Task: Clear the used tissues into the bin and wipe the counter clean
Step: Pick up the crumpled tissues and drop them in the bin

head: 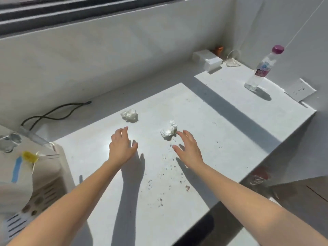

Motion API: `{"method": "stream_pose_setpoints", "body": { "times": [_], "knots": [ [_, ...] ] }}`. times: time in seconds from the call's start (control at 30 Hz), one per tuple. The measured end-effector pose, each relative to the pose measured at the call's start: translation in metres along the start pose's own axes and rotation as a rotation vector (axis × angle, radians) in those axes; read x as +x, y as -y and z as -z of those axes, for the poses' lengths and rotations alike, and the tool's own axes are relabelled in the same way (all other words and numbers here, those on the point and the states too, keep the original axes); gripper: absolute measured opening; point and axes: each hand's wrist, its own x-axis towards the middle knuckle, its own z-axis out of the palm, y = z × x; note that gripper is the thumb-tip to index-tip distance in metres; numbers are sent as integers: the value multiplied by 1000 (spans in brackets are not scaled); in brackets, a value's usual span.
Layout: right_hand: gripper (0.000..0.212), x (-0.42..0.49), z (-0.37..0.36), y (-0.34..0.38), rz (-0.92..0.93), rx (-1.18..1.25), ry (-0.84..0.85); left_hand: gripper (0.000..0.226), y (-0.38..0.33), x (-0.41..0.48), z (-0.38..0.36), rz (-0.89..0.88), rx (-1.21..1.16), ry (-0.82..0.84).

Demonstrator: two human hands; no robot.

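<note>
Finds two tissues on the counter (204, 107): the far tissue (130, 115) at left toward the wall, the near tissue (169, 131) right of it and nearer the front edge. Finds the left hand (121, 147) just before the far tissue, the right hand (189, 150) just beside the near tissue on its right, crumbs (165, 174) between and before both. Notes a bottle (262, 68) upright at far right, a box (207, 62) in the corner behind it.

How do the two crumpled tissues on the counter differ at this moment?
The left tissue lies farther back, with a clear gap to the left hand; the right tissue lies nearer, with fingers of the right hand at its edge. Dark crumbs lie beside the right tissue, none visibly by the left tissue. Both are white, crumpled and resting on the counter, ungripped.
</note>
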Motion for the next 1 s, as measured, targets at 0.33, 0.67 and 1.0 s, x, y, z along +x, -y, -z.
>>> {"method": "stream_pose_setpoints", "body": {
  "times": [0.33,0.67,1.0],
  "knots": [
    [40,73,-31,13,43,-199,-14,76,5,93,-21,-46,-12,3],
    [23,84,-41,20,119,-222,-40,18,5,125,-25,-139,-64,-131],
    [29,48,-10,19,-49,46,-214,34,-29,70,-12,-270,-219,-5]
  ]
}}
